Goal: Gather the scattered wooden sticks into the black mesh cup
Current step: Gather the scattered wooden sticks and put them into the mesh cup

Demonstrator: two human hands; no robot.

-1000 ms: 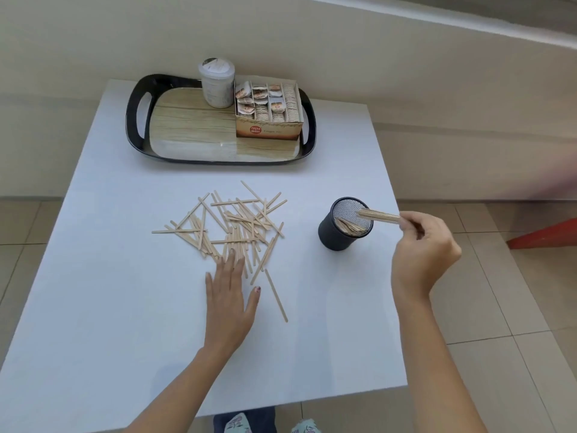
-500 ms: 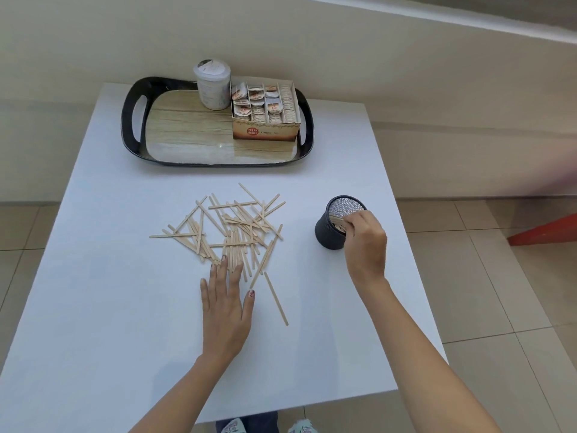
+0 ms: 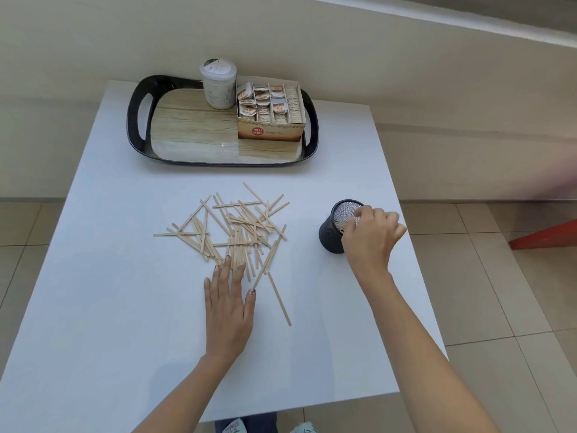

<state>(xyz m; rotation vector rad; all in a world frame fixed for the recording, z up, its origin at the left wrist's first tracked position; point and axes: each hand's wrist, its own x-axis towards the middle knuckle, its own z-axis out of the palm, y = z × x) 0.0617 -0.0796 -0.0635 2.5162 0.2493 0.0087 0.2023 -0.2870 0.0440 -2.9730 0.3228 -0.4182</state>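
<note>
Delivery is the step in hand: your right hand (image 3: 371, 235) sits over the mouth of the black mesh cup (image 3: 332, 239), fingers curled down at the rim, with pale stick ends showing inside the cup just beside them. I cannot tell whether those fingers pinch any sticks or hold nothing. Your left hand (image 3: 228, 310) lies flat on the white table (image 3: 125, 307), fingers straight, tips resting on the near edge of the wooden sticks (image 3: 237, 229). Most of these lie in a loose crisscross heap at mid-table, well apart from the cup. One stray stick (image 3: 279, 298) lies alone just right of that hand. The job looks barely begun. Next, I judge, you need the right hand clear of the cup and over at the heap, pinching a small bundle with its ends aligned so it drops in cleanly.
</note>
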